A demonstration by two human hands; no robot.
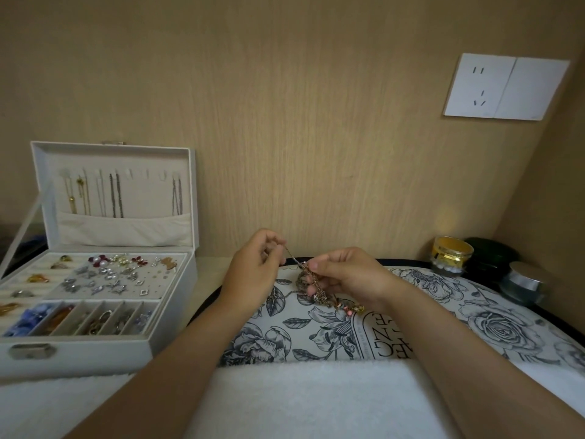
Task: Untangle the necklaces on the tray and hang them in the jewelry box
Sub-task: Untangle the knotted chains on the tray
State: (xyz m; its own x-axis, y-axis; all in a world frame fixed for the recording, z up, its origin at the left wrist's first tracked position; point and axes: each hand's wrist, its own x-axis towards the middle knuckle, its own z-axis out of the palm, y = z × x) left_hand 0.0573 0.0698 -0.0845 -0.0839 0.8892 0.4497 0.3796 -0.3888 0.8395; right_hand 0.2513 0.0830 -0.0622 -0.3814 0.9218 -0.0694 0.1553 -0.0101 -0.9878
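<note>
**Necklaces (pixel 319 296), tangled, on floral tray (pixel 493 324)**

Fine metal chains with pink beads lay knotted on the rose-printed tray, behind one white terry towel (pixel 300 400). Two hands were raised over the knot. The left hand (pixel 253 267) pinched one taut strand (pixel 292 258); the right hand (pixel 345 277), fingers curled, pinched it lower. One white jewelry box (pixel 79 353) stood open at left, five hung chains (pixel 115 198) in its lid. Three round jars (pixel 452 255) stood at right.

Dark printed lettering (pixel 389 340) on floral tray (pixel 474 315), upside down, partly covered, not legible.
</note>
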